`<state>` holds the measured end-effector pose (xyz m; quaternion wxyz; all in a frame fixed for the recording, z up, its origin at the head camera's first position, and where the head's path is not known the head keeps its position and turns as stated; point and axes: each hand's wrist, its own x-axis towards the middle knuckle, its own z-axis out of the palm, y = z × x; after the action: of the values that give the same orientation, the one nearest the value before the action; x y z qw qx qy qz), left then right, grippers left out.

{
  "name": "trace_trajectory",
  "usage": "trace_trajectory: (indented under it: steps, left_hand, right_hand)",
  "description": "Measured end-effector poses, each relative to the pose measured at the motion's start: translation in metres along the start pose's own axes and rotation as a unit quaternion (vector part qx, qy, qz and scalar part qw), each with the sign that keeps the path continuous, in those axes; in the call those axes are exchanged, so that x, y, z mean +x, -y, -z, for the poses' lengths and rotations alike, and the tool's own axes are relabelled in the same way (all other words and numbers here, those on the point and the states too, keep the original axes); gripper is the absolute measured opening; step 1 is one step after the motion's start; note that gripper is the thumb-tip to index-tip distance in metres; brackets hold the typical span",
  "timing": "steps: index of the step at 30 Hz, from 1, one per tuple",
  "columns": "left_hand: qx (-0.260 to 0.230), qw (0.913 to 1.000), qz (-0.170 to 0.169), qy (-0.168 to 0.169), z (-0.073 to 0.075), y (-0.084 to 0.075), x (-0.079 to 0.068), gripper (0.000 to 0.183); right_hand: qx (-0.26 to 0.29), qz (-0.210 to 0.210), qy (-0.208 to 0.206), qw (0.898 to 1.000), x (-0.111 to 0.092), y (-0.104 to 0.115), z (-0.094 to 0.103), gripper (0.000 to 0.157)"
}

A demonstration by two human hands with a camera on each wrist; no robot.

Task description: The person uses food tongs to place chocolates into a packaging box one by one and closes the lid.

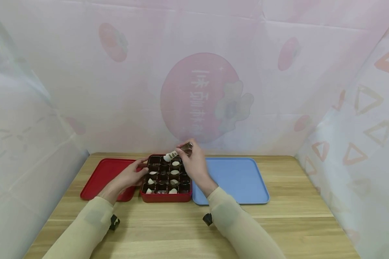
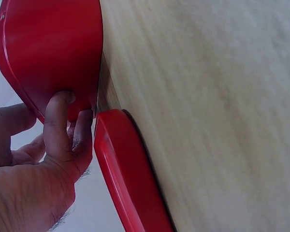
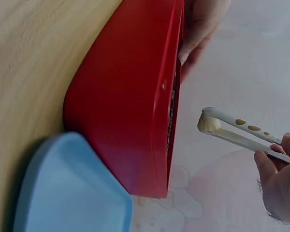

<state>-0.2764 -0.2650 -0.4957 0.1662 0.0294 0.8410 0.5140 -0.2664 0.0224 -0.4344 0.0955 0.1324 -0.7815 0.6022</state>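
Note:
A red box (image 1: 166, 198) holds a dark divided insert (image 1: 163, 177), with pale pieces (image 1: 175, 172) in several of its compartments. My right hand (image 1: 194, 162) grips a pair of tongs (image 3: 224, 116) above the box's far part. Between the white tong tips sits a cream-coloured, rounded piece (image 3: 210, 124), held over the rim in the right wrist view. On the box's left side, my left hand (image 1: 129, 176) rests with its fingers against the outer wall, its thumb at the rim. The left wrist view shows fingertips (image 2: 65, 96) touching the red wall.
Left of the box lies a red tray-like lid (image 1: 108, 176), partly under my left forearm. A blue tray (image 1: 236, 180) lies right up against the box's right side. All stand on a wooden table (image 1: 168, 230), with a printed cloth (image 1: 142, 72) hanging behind.

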Motion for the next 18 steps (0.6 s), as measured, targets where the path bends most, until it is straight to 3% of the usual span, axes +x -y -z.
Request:
trace_trajectory:
  steps: [9,18]
  left_hand:
    - [-0.005,1.0,-0.004,-0.003,0.001,0.0,0.0,0.068]
    - [-0.006,1.0,-0.006,-0.001,0.0,-0.001,0.0,0.068]
  right_hand:
    - [0.085,-0.035,0.019,0.996,0.008,-0.008,-0.026,0.016]
    - [0.083,-0.041,0.024,0.995,0.012,-0.019,-0.045,0.016]
